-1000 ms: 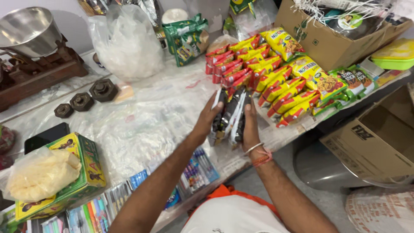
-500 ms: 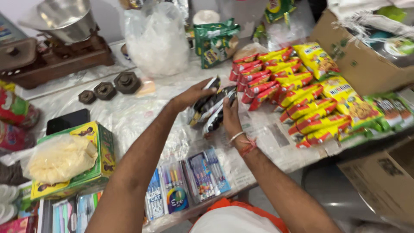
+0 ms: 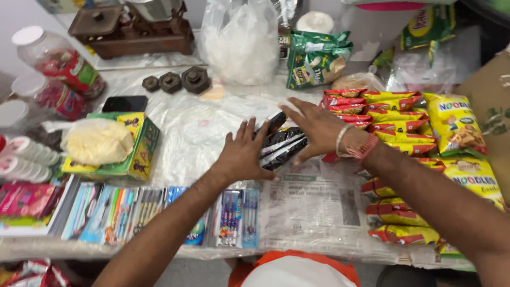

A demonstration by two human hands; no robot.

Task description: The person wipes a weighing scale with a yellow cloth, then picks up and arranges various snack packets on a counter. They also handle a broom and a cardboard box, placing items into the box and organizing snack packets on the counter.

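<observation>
A small stack of black snack packets [image 3: 281, 143] lies on the plastic-covered counter [image 3: 196, 133]. My left hand [image 3: 241, 154] presses flat against the stack's left side, fingers spread. My right hand [image 3: 316, 127], with a red thread and a bangle at the wrist, covers the stack's top and right side. Both hands squeeze the packets between them. Just right of my right hand lie rows of red and yellow noodle packets [image 3: 398, 114].
Green snack bags [image 3: 316, 58] and a clear plastic bag [image 3: 241, 42] stand behind. Iron weights [image 3: 183, 81], a scale base [image 3: 133, 29], a phone [image 3: 125, 103], a green box [image 3: 135, 151], jars [image 3: 58, 66] and pen packs [image 3: 159, 212] fill the left. A cardboard box [image 3: 489, 106] sits right.
The view has swung right and closer. My hands have shifted the black packets leftward, away from the noodle rows, and now clamp them from both sides.
</observation>
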